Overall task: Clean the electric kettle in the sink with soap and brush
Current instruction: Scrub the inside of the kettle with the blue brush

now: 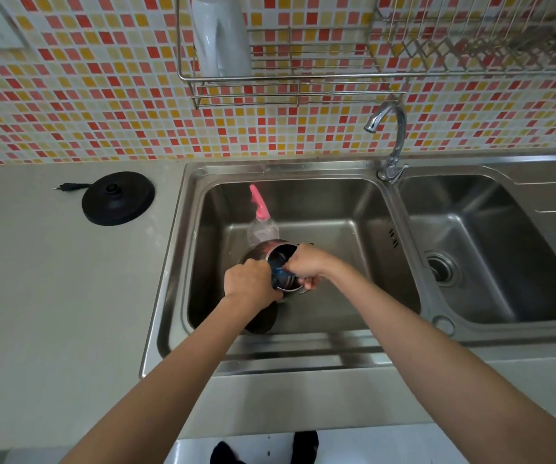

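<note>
We see a pale counter (52,296) with a steel sink (353,202) in it. A black kettle base (117,199) sits on the counter, left of the sink. The electric kettle (261,254) is tipped in the left bowl. A soap bottle (262,229) with a pink top is just behind it. Our left hand (248,283) curls on the kettle's left side. Our right hand (306,264) curls over its rim. A small blue thing (278,274) shows between them; we cannot tell which hand holds it.

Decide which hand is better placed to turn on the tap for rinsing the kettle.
Right, probably. The tap stands at the basin's back right corner, nearer the right hand; the left hand would have to cross over the kettle.
</note>
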